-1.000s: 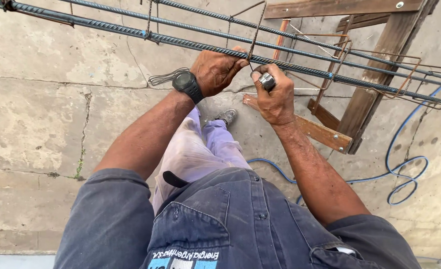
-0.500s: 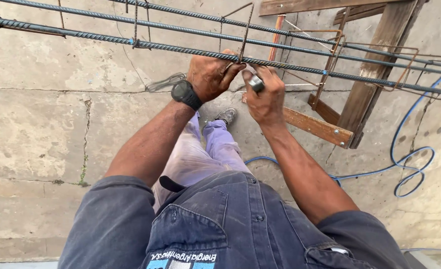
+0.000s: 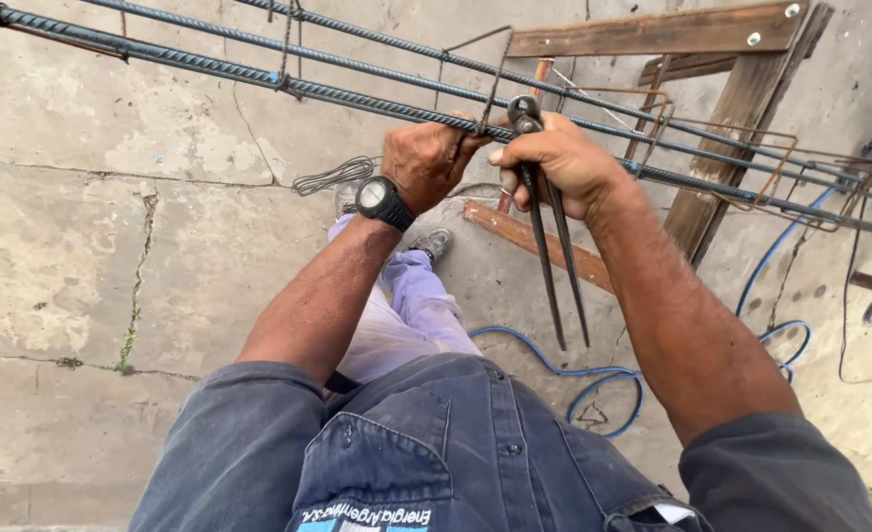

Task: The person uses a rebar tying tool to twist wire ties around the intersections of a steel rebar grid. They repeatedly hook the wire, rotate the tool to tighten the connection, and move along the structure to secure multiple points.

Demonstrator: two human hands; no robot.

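**Nippers up at the bar**

The right hand has turned, so the nippers now show full length, handles hanging down, head at the rebar beside a stirrup. The left hand is clenched on that bar. Best kept steady there, the head square to the crossing, twisting gently.

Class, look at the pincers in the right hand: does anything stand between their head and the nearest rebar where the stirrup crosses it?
Nothing visible does. The pincers in the right hand have their head right at the rebar beside the stirrup; the left hand grips the bar alongside.
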